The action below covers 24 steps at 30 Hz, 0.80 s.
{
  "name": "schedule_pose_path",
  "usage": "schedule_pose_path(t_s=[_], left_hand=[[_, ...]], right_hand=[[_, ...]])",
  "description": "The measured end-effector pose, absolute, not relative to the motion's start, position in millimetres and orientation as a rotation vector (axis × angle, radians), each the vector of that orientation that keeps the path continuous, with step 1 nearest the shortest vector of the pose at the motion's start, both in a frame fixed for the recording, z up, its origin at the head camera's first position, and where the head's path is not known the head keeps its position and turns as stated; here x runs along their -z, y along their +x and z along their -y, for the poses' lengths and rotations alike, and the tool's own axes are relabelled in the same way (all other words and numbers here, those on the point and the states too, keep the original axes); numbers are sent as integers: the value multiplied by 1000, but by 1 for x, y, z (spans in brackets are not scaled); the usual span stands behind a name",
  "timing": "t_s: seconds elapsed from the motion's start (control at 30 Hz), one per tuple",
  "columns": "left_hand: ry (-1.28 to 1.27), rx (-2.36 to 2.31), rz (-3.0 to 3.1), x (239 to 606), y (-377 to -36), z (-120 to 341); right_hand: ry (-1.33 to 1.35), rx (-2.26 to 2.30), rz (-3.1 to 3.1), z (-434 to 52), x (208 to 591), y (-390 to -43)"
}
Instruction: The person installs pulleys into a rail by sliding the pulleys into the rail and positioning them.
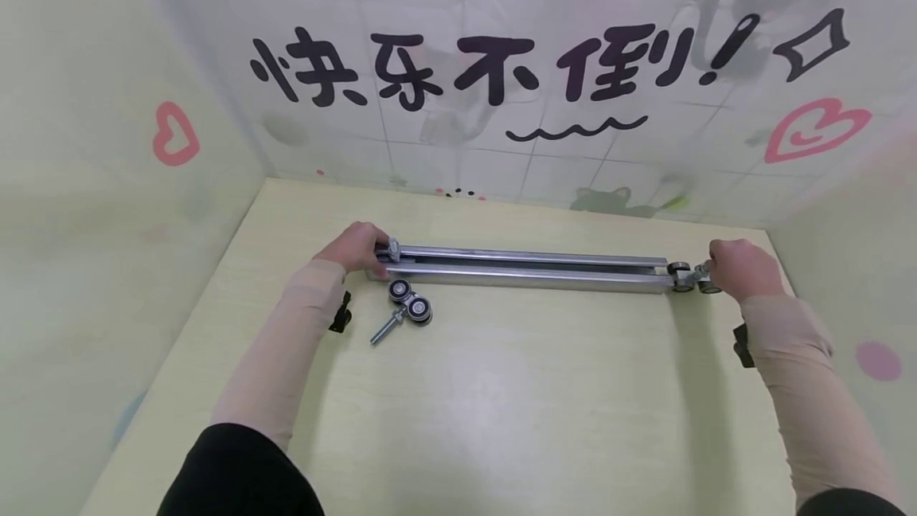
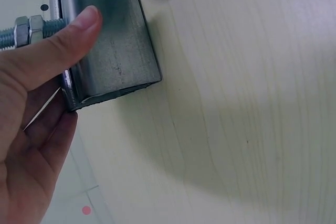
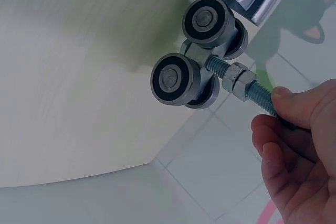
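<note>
A metal channel rail [image 1: 530,271] with a long slot lies across the table. My left hand [image 1: 356,248] grips its left end, thumb on one side and fingers at the other in the left wrist view. A threaded bolt with nuts [image 2: 35,31] sticks out of the slot beside that thumb; whatever it joins inside is hidden. At the rail's right end my right hand [image 1: 747,269] pinches the bolt of a four-wheeled roller trolley [image 3: 170,78]. Its wheels sit just outside the rail's open end. Another roller trolley [image 1: 410,307] lies loose in front of the left end.
The pale wooden table [image 1: 501,404] is bounded by a printed backdrop [image 1: 444,122] behind and by light side walls. A dark strap piece [image 1: 341,314] sits at the left wrist, and a similar one [image 1: 743,346] at the right.
</note>
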<state>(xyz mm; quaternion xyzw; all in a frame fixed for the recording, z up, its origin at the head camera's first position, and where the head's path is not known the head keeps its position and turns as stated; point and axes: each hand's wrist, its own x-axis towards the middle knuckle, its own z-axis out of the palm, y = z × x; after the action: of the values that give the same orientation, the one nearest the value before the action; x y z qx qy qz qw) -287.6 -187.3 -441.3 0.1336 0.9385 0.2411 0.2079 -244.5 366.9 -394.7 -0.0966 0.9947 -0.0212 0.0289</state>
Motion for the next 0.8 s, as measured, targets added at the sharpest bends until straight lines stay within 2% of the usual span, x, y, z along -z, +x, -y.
schedule_pose_path(t_s=[0.8], left_hand=[[391,-658,-2627,445,-289,189]], right_hand=[[-345,77,-3000,-347,400,-256]])
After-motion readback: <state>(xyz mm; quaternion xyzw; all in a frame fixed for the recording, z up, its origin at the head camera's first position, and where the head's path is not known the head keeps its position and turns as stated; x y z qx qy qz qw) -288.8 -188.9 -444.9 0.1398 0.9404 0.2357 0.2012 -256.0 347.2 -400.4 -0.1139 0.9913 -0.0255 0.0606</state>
